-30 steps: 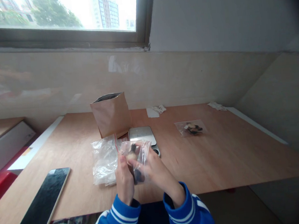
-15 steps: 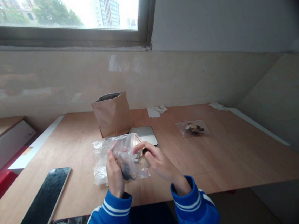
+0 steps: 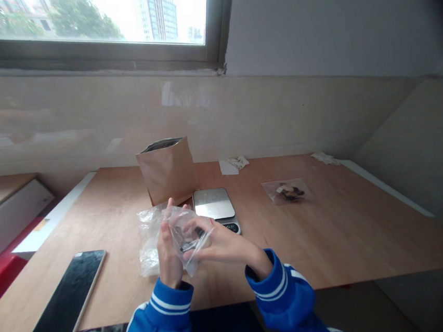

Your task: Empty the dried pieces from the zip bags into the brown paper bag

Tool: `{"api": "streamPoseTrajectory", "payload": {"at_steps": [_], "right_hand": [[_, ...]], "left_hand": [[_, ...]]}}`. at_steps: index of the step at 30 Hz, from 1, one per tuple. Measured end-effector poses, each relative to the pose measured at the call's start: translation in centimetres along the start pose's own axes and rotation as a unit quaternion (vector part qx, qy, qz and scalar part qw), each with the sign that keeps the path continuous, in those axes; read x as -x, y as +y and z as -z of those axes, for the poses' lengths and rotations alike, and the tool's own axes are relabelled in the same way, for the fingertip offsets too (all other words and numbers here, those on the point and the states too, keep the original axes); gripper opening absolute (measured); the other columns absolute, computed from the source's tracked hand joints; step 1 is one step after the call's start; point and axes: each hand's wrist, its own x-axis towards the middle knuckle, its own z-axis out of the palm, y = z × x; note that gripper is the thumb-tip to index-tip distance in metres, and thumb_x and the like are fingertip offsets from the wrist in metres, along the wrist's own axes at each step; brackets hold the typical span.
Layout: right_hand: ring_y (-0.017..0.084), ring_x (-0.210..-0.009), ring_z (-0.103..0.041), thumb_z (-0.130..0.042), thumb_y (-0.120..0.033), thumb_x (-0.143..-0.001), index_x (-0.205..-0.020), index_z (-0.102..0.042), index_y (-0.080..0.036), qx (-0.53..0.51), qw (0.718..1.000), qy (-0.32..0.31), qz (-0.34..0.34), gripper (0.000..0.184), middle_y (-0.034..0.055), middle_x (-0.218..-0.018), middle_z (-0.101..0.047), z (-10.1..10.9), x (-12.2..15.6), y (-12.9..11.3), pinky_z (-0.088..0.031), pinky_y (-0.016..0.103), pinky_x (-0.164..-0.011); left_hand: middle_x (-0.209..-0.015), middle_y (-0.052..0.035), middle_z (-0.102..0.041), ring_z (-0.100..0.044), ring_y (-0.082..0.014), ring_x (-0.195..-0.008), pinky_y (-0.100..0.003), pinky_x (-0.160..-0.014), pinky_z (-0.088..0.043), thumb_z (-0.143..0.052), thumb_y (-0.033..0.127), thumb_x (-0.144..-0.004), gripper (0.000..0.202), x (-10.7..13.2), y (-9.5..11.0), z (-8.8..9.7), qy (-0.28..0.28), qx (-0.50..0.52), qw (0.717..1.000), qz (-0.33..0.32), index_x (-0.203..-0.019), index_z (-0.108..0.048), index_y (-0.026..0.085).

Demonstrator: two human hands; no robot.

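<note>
Over the table's near middle, my left hand (image 3: pixel 168 252) is closed around the side of a clear zip bag (image 3: pixel 192 265). My right hand (image 3: pixel 217 242) reaches into the bag's mouth from the right, its thumb low and its fingers above, curled around dark, flat pieces (image 3: pixel 199 232) partly hidden by plastic and fingers. I cannot make out what exactly the fingertips grip. Just beyond the hands lies a digital kitchen scale (image 3: pixel 213 204) with a bare metal plate. Another crinkled clear plastic bag (image 3: pixel 148 246) lies left of my left hand.
Behind the scale a brown paper pouch (image 3: pixel 167 171) stands upright with its top open. A clear bag of dark and tan slices (image 3: pixel 290 192) lies right. A large phone (image 3: pixel 64 304) overhangs the front left edge. Crumpled tissue (image 3: pixel 239 161) sits at the back.
My right hand has moved left and into the bag, where before it held a brownish piece at the mouth. The bag has shifted left and crumpled, uncovering the scale's display.
</note>
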Motion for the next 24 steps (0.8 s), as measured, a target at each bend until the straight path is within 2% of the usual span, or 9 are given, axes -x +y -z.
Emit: {"api": "streamPoseTrajectory", "payload": {"at_steps": [4, 6, 10, 13, 17, 21, 24], "right_hand": [[0.019, -0.1, -0.059, -0.067, -0.023, -0.081, -0.115, -0.058, -0.024, 0.026, 0.999, -0.003, 0.036, 0.035, 0.0035, -0.109, -0.063, -0.2, -0.7, 0.2, -0.047, 0.036, -0.091], [0.02, -0.104, -0.058, -0.064, -0.019, -0.082, -0.111, -0.061, -0.024, 0.029, 0.999, 0.012, 0.037, 0.029, 0.0039, -0.112, -0.063, -0.2, -1.1, 0.3, -0.046, 0.037, -0.094], [0.019, -0.104, -0.059, -0.061, -0.024, -0.086, -0.099, -0.065, -0.023, -0.012, 0.999, 0.028, 0.026, 0.014, 0.0034, -0.109, -0.065, -0.3, -1.8, 0.6, -0.046, 0.035, -0.095], [0.02, -0.109, -0.058, -0.064, -0.028, -0.085, -0.104, -0.064, -0.023, -0.029, 0.999, 0.032, 0.026, 0.02, 0.004, -0.113, -0.064, -0.6, -2.0, 1.0, -0.044, 0.036, -0.098], [0.02, -0.105, -0.059, -0.066, -0.029, -0.083, -0.104, -0.063, -0.021, -0.03, 0.999, 0.038, 0.025, 0.022, 0.0043, -0.111, -0.065, -1.1, -2.1, 1.4, -0.045, 0.035, -0.096], [0.017, -0.09, -0.061, -0.061, -0.035, -0.086, -0.096, -0.062, -0.019, -0.048, 0.995, 0.082, -0.008, 0.018, 0.003, -0.099, -0.065, -1.5, -2.2, 1.5, -0.049, 0.03, -0.081], [0.016, -0.091, -0.061, -0.06, -0.036, -0.086, -0.096, -0.061, -0.019, -0.095, 0.99, 0.1, -0.017, 0.02, 0.0031, -0.101, -0.065, -1.6, -2.2, 1.7, -0.049, 0.028, -0.08]], "left_hand": [[-0.141, -0.0074, -0.051, -0.062, -0.0229, -0.11, -0.038, -0.094, -0.051, -0.03, 0.059, -0.092, 0.062, -0.1, 0.1, 0.1, -0.037, 0.028, 0.999, 0.013, -0.147, -0.029, 0.031], [-0.141, -0.007, -0.051, -0.057, -0.0228, -0.119, -0.038, -0.102, -0.045, -0.029, 0.059, -0.092, 0.063, -0.3, 0.0, 0.2, -0.047, 0.012, 0.999, 0.007, -0.148, -0.028, 0.03], [-0.141, -0.0067, -0.052, -0.049, -0.0212, -0.128, -0.036, -0.11, -0.036, -0.029, 0.057, -0.093, 0.062, -0.7, -0.3, 0.5, -0.052, -0.025, 0.998, 0.003, -0.148, -0.028, 0.029], [-0.144, -0.0066, -0.048, -0.045, -0.0207, -0.132, -0.036, -0.112, -0.032, -0.029, 0.056, -0.094, 0.062, -0.9, -0.5, 0.4, -0.05, -0.036, 0.998, -0.001, -0.149, -0.026, 0.029], [-0.14, -0.0057, -0.052, -0.049, -0.021, -0.129, -0.037, -0.113, -0.032, -0.028, 0.056, -0.094, 0.063, -1.0, -0.5, 0.1, -0.001, -0.062, 0.998, -0.016, -0.149, -0.026, 0.027], [-0.124, -0.0077, -0.065, -0.057, -0.0226, -0.12, -0.037, -0.109, -0.037, -0.026, 0.06, -0.092, 0.066, -1.3, -0.4, 0.3, 0.096, -0.093, 0.991, -0.027, -0.143, -0.041, 0.021], [-0.119, -0.0081, -0.067, -0.058, -0.0223, -0.117, -0.036, -0.108, -0.039, -0.028, 0.06, -0.092, 0.065, -1.7, -0.7, 0.8, 0.123, -0.096, 0.987, -0.028, -0.137, -0.049, 0.019]]}}
